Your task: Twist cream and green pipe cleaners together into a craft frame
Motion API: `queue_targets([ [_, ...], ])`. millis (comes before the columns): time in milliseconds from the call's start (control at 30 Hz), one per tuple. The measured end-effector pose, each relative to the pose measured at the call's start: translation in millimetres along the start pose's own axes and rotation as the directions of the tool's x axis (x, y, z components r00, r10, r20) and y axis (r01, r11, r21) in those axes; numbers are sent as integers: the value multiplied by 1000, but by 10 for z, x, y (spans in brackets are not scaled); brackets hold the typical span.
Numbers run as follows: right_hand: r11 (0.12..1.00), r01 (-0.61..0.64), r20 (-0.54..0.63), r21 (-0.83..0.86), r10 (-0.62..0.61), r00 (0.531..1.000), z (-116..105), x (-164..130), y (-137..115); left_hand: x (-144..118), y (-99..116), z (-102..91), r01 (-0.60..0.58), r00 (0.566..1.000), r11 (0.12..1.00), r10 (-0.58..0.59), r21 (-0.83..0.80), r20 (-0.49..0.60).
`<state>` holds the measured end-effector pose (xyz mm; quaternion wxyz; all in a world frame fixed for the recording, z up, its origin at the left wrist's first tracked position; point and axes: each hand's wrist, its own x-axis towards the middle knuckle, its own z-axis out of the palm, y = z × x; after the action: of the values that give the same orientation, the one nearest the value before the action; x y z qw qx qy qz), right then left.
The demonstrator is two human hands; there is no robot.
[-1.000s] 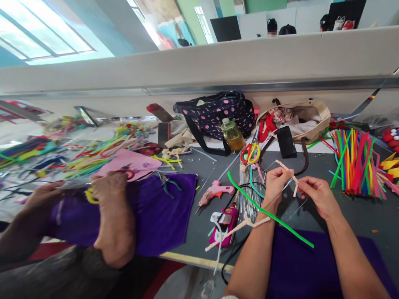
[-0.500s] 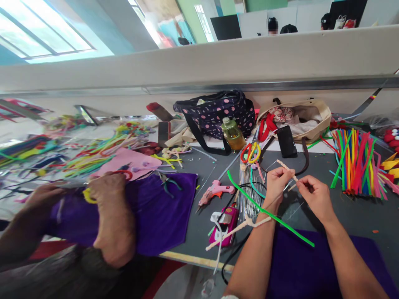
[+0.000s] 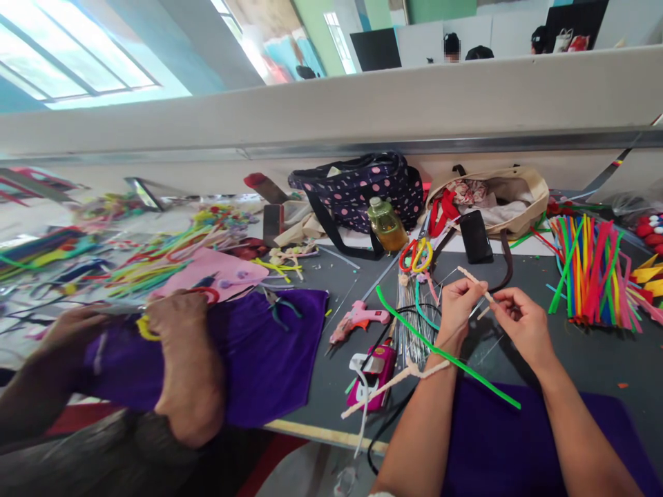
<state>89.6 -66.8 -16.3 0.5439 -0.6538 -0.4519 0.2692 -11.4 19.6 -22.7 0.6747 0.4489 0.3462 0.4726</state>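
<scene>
Nearest, a purple felt cloth (image 3: 497, 442) under both forearms. Draped over the left wrist and trailing off the grey table edge (image 3: 321, 431), a pale beige fuzzy pipe cleaner tail (image 3: 386, 386); slanting beneath that forearm, a bright green pipe cleaner (image 3: 440, 348). Just above, left hand (image 3: 458, 304) and right hand (image 3: 521, 319) close together, each pinching with thumb and fingertips a thin beige pipe cleaner piece (image 3: 475, 281) that bridges the gap between them, raised off the table. To the left, a pink hot-glue gun (image 3: 358, 319) and a magenta toy-like gadget (image 3: 373, 373); no readable writing anywhere. Further left, a co-worker's hands (image 3: 179, 321) pressed on another purple cloth (image 3: 269, 355). To the right, a fanned bundle of multicoloured pipe cleaners (image 3: 590, 269). Farther back, red and yellow scissor handles (image 3: 416, 254), a black phone (image 3: 475, 236), a small bottle of yellowish liquid (image 3: 387, 224), a navy polka-dot bag (image 3: 362, 185), and an open beige tote (image 3: 518, 200) holding crumpled fabric.
</scene>
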Motion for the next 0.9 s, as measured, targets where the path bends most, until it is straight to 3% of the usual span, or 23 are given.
queue_targets([
  [200,949,195,-89,-247,-223,971,71,-54,-32,-12,0,13,38,999,999,-38,-11,7],
  [300,986,95,-110,-136,-110,988,74,-45,-37,-7,-5,4,32,999,999,-32,-12,-5],
  [433,969,-153,55,193,145,988,32,2,-36,2,-1,-9,43,999,998,-44,-37,-21],
  [633,722,-492,355,486,352,866,-39,53,9,1,28,-1,7,999,999,-9,-52,-36],
  [800,516,-656,591,551,314,743,-30,57,52,2,32,-4,8,999,999,-11,-45,-53],
  [900,393,-719,674,573,274,687,-3,55,62,0,37,-8,5,998,999,-8,-47,-62],
])
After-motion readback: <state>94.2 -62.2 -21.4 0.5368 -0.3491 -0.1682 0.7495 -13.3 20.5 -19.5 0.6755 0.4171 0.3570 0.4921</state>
